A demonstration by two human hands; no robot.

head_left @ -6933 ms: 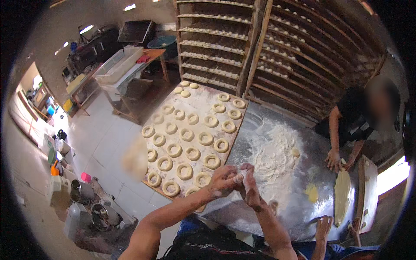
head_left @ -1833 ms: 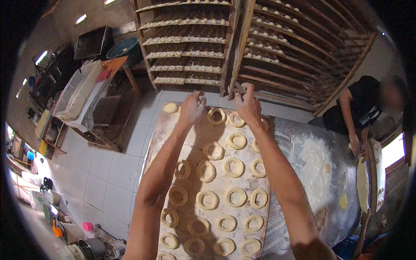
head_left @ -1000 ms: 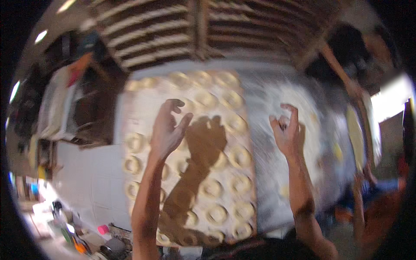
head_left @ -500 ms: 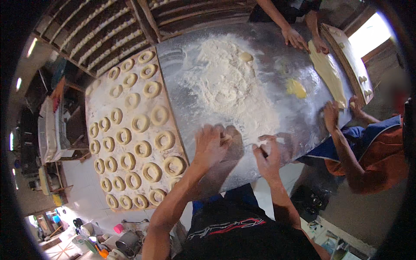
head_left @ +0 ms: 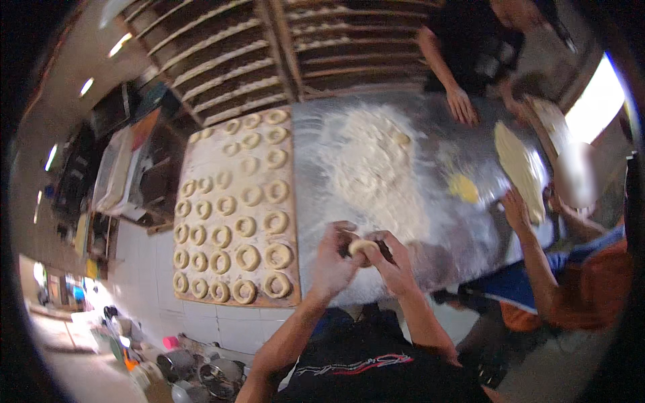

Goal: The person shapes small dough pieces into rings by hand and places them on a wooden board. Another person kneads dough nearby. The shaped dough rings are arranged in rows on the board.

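Observation:
A small ring-shaped piece of pale dough [head_left: 363,250] is held between my two hands above the near edge of the metal table [head_left: 312,158]. My left hand [head_left: 334,263] has its fingers curled around the dough's left side. From the other side my right hand [head_left: 394,264] grips it with thumb and fingers. Beyond my hands lies a heap of white flour [head_left: 376,164], with a small dough ball [head_left: 403,140] on its far right side. Rows of shaped dough rings [head_left: 277,222] rest on a floured wooden board [head_left: 208,158] to the left.
Right of the flour is a yellow smear [head_left: 463,189]. A long dough sheet [head_left: 519,168] lies at the far right, near two co-workers' hands: one hand [head_left: 461,106] beyond the table, another [head_left: 516,211] at its right edge. A slatted rack [head_left: 228,64] stands behind; pots [head_left: 220,376] sit lower left.
My hands were apart, the left low over the table; now they have come together around the dough. The far co-worker's hands have moved off the dough sheet. My view has shifted.

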